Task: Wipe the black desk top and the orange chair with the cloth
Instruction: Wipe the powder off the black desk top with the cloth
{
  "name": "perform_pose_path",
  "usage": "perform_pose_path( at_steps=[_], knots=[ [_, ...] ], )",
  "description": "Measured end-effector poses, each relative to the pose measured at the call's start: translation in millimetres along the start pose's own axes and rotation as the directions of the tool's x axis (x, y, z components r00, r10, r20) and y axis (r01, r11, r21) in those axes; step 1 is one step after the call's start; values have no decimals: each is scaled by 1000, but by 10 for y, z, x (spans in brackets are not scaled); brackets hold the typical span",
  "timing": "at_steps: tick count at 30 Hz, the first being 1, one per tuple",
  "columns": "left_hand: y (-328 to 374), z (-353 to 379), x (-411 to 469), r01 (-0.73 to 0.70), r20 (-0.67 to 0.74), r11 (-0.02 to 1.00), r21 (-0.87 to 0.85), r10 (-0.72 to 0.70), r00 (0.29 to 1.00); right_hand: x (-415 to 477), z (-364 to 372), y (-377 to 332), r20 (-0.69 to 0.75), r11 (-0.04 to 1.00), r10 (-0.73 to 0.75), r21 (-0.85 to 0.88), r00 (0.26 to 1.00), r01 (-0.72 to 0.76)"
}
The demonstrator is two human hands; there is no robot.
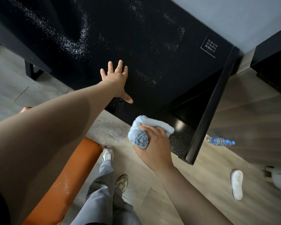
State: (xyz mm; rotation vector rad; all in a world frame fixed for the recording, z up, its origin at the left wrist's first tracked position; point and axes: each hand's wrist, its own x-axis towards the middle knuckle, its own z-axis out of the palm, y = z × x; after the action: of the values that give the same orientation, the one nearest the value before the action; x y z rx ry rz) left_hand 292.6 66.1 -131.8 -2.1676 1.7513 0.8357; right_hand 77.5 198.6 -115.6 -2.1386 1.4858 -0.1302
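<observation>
Left hand [116, 78] splayed flat on the black desk top [152, 51], empty; right hand [152, 143] clenched round the bunched blue cloth [142, 132] at the near edge. White specks streak the far-left surface — orange chair [75, 172], near left, is speckled too. Risk: a loose wad sweeps grit onto the floor [152, 189] — or the chair.

Dusty black desk, orange chair, blue cloth

The black desk top [136, 46] is speckled with white powder in curved streaks. The light blue cloth [144, 130] is bunched at the desk's near edge. The orange chair [68, 179], below left, carries 1 white powder patch.
</observation>
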Motion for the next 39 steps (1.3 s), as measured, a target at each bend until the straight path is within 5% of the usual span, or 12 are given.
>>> perform_pose_path(
  at_steps=[11,21,31,39],
  knots=[
    [-31,58,-24,-21,-73,999,44,25,997,-257,-197,-26,194,982,140,103,971,-161],
    [26,39,-101,10,-59,999,52,-7,998,-18,-637,-133,30,972,168,163,985,-171],
    [-190,-208,-107,-142,80,986,82,136,987,663,-1262,-314,-160,946,215,281,964,-164],
    [-163,-409,-98,-106,10,993,-50,106,994,1116,-1634,-275,-243,947,234,277,941,-164]
  ],
)
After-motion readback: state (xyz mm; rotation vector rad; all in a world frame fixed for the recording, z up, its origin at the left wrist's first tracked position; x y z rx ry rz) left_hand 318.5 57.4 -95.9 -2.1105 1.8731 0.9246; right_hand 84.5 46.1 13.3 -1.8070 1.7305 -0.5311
